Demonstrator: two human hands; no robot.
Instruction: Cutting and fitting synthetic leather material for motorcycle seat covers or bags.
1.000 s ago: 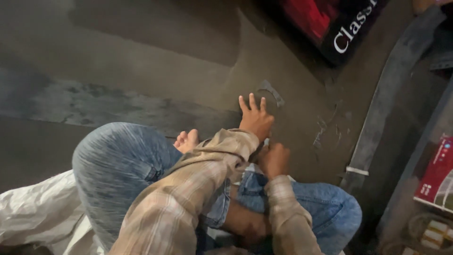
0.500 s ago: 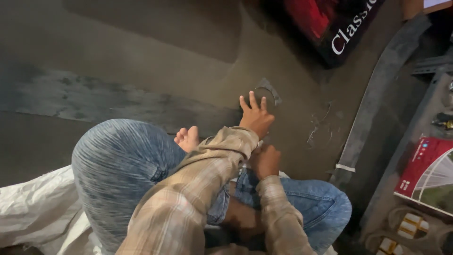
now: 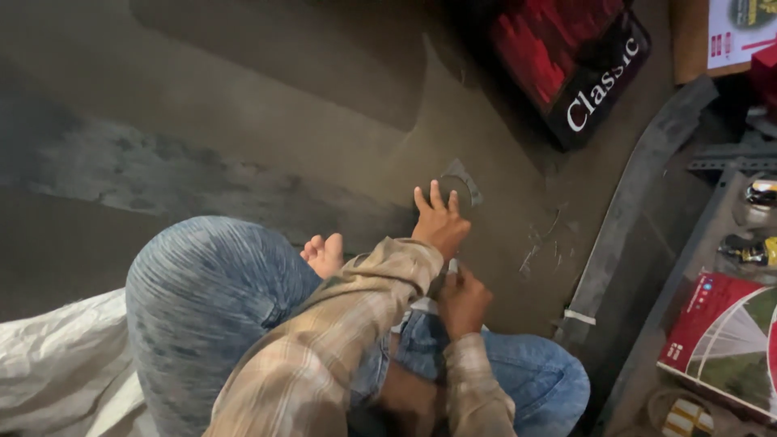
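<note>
Here, seated on the floor (image 3: 243, 89) with both knees drawn up in blue jeans (image 3: 202, 299). Left arm in a plaid sleeve (image 3: 324, 356), stretched forward across the raised knee, left hand (image 3: 441, 222) palm down on the floor with fingers (image 3: 435, 194) spread apart and fingertips just at a thin curved grey piece (image 3: 463, 180) lying flat there. Right hand (image 3: 463, 301) just behind and below the left, wrist bent, fingers curled together around a small pale object (image 3: 453, 265) whose tip alone shows above the knuckles; kind of object too small to tell. Hands close, one in front of the other, near but not clearly touching. Bare toes (image 3: 324, 251) beside the left forearm, resting on the floor. Thin scraps and slivers (image 3: 542, 243) scattered on the floor to the right of the hands. Farther right, a long grey strip (image 3: 639, 178) running diagonally, with a red and white box (image 3: 720, 340) beyond it. At the top, a red and black box (image 3: 566, 57) lying at an angle. White cloth (image 3: 57, 364) under the near leg at lower left.
</note>
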